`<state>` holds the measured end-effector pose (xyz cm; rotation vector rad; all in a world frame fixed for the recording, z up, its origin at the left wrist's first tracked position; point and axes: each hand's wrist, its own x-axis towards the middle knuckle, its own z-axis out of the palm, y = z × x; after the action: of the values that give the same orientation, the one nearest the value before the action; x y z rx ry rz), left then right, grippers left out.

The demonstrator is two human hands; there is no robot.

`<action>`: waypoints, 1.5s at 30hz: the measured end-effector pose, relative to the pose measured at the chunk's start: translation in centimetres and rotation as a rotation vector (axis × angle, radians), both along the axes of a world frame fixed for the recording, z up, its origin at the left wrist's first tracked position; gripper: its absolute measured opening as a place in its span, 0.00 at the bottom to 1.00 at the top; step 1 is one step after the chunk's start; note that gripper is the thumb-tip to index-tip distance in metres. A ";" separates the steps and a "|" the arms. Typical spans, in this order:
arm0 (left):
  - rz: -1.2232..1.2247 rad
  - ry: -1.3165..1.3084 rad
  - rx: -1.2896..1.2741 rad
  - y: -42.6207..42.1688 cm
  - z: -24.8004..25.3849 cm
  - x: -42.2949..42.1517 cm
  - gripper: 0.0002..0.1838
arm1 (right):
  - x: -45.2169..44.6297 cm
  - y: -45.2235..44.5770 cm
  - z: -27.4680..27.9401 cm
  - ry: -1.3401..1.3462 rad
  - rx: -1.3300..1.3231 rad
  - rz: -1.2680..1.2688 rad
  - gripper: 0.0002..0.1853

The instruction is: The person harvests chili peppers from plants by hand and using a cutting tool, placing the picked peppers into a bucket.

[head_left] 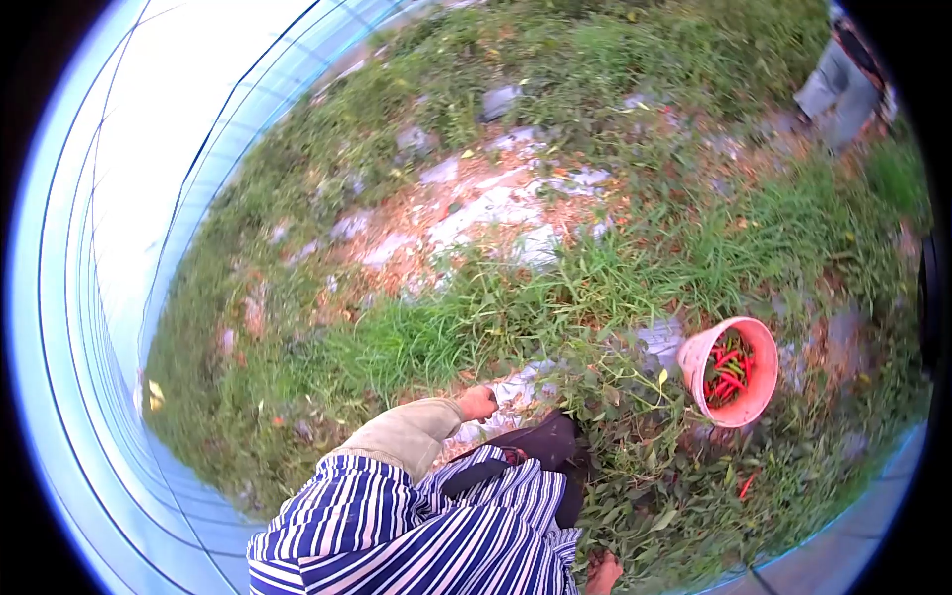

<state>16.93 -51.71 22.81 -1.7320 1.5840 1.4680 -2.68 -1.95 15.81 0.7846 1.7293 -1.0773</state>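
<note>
My left hand (478, 404) comes out of a beige sleeve and is held over the ground beside my dark-trousered leg. Its fingers look curled together; whether anything is in them I cannot make out. Low in the view, my right hand (603, 572) is partly visible among the leaves of pepper plants (645, 516), its fingers hidden or blurred. A pinkish bucket (762, 382) stands tilted in the foliage in front of me, out of reach of both hands in this view. Red and some green chili peppers (729, 369) lie inside it. One red chili pepper (746, 486) shows among the leaves.
Strips of pale plastic mulch (486, 213) run between rows of plants, strewn with reddish-brown litter. Tall grass (407, 342) grows along the row. Another person (843, 84) in light trousers stands at the upper right. Blue netting (99, 397) curves round the left side.
</note>
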 end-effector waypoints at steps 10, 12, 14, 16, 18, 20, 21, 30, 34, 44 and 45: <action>0.075 0.101 -0.114 8.9 1.1 5.5 0.11 | -5.0 0.0 2.8 -0.032 -0.031 0.177 0.11; 0.136 0.118 -0.087 8.8 1.4 5.7 0.10 | -5.0 0.0 3.0 -0.033 -0.036 0.197 0.10; 0.190 0.168 -0.077 8.0 1.7 5.7 0.10 | -5.0 -0.5 3.2 -0.037 -0.039 0.205 0.10; 0.258 0.170 -0.112 7.1 2.7 5.2 0.10 | -5.0 -1.0 3.4 -0.039 -0.044 0.214 0.10; 0.266 0.200 -0.128 6.8 3.0 5.1 0.11 | -5.1 -1.2 3.7 -0.036 -0.044 0.219 0.09; 0.263 0.254 -0.142 6.0 2.8 4.8 0.11 | -5.2 -1.6 4.1 -0.039 -0.047 0.227 0.09; 0.239 0.292 -0.157 5.9 3.8 4.3 0.11 | -5.3 -1.9 4.3 -0.037 -0.050 0.223 0.09; 0.127 0.152 0.022 2.5 1.6 3.7 0.12 | -4.4 -0.6 7.0 0.055 -0.091 0.026 0.08; 0.144 0.165 0.155 -0.3 0.2 2.3 0.13 | -3.4 -1.4 9.3 0.129 -0.120 -0.104 0.07; 0.101 0.206 0.253 -13.8 0.8 -7.6 0.14 | 1.3 -13.7 7.7 0.544 0.080 -0.096 0.15; 0.100 0.210 0.258 -15.3 0.9 -8.5 0.13 | 1.6 -14.8 7.1 0.555 0.105 -0.108 0.13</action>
<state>8.41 -66.99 23.76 -1.5717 1.3459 1.8646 -1.11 -16.78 22.93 0.6878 2.2412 -1.3770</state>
